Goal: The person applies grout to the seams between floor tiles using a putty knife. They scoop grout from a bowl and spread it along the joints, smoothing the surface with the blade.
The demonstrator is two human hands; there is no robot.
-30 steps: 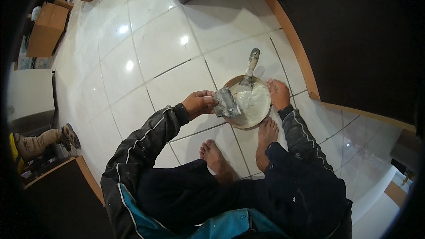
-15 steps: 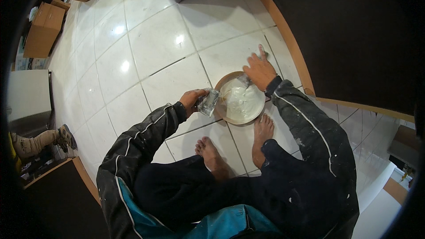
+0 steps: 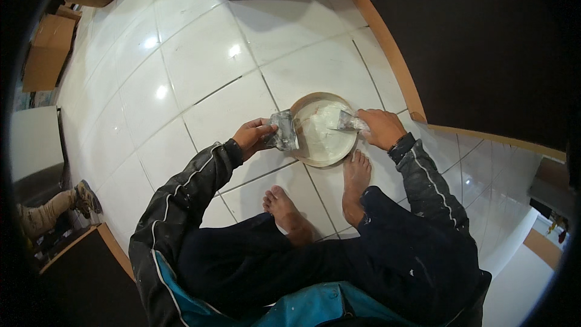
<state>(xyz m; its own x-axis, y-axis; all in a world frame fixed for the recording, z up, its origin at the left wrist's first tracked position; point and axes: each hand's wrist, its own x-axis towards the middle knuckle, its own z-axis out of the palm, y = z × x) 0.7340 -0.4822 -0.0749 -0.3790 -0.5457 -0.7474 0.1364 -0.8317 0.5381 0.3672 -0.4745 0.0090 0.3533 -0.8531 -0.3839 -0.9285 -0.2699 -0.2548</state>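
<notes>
A round shallow pan (image 3: 301, 152) with a pale rim stands on the floor just beyond my feet. White paste (image 3: 328, 134), like putty or plaster, lies smeared inside it. My right hand (image 3: 384, 128) grips a putty knife (image 3: 349, 122) by its paste-covered handle, the blade over the right part of the pan and at the paste. My left hand (image 3: 253, 137) is closed on a flat, wide scraper (image 3: 284, 131) smeared with white, which is held at the pan's left rim. Whether its blade touches the rim I cannot tell.
White glossy tiles (image 3: 200, 66) make up the floor. A dark panel with a wooden edge (image 3: 387, 42) rises at the right. Cardboard boxes (image 3: 48, 51) stand far left, above a white cabinet (image 3: 37, 142). Another person's shoe (image 3: 88, 198) shows at the left.
My right hand has come down and turned, bringing the putty knife level across the pan's right side. My left hand's scraper has shifted slightly left and up, now upright by the rim.
</notes>
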